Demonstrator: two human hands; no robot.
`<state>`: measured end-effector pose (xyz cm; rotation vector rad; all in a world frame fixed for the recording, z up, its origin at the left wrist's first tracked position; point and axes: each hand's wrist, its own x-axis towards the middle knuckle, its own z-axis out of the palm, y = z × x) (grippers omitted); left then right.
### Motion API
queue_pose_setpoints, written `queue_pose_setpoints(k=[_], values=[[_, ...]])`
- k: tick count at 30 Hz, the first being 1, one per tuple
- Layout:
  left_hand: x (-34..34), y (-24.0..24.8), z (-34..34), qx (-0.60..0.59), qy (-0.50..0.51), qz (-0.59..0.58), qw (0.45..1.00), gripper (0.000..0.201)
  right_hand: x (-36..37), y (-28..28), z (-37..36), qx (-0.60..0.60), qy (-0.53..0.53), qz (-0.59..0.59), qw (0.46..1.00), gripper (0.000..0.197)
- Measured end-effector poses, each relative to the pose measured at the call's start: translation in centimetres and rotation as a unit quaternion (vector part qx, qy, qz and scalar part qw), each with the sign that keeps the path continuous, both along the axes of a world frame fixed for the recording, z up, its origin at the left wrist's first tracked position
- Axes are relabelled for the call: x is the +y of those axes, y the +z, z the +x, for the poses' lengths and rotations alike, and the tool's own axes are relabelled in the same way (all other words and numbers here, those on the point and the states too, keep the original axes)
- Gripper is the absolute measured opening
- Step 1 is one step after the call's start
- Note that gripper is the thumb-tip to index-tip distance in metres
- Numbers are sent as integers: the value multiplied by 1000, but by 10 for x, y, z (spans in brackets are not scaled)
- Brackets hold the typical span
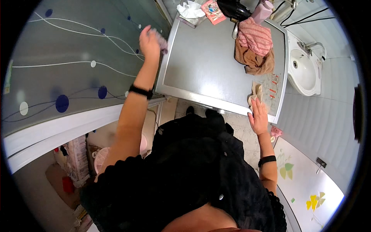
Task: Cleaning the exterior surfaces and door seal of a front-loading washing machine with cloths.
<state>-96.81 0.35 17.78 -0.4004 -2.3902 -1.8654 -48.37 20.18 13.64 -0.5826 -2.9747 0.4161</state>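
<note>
My left hand (148, 41) is raised at the left edge of a grey-topped surface with a pale metal frame (205, 62). It is closed on a greyish-purple cloth (159, 40), which is blurred and hangs by the frame's edge. At the near right corner, my right hand (259, 117) lies flat with its fingers stretched out. The fingertips touch a crumpled beige cloth (256, 92). Further back on the same surface lie a pink striped towel (255, 35) and a brown towel (255, 60), bunched together.
Along the far edge are white tissues (191, 9), a pink packet (213, 11), a black object (233, 9) and a pink bottle (262, 11). A white washbasin (303, 71) with a tap stands right. Patterned grey panels (77, 58) rise on the left.
</note>
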Motion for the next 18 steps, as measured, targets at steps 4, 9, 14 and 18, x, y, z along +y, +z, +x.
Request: queue_pose_setpoints(k=[4,9,14,18], values=[[64,-61,-85,92,-36,-211,972,43,0,8,-8,3,16,-5,1000,64],[114,-66,-41,97,-56,-432,895,39,1,1,-1,6,-12,-15,1000,65],[38,-41,-1,82,-122,-439,886,44,4,0,-3,12,2,-7,1000,64],[-41,-33,80,145,-155,-404,889,52,4,0,-1,18,0,-2,1000,64]])
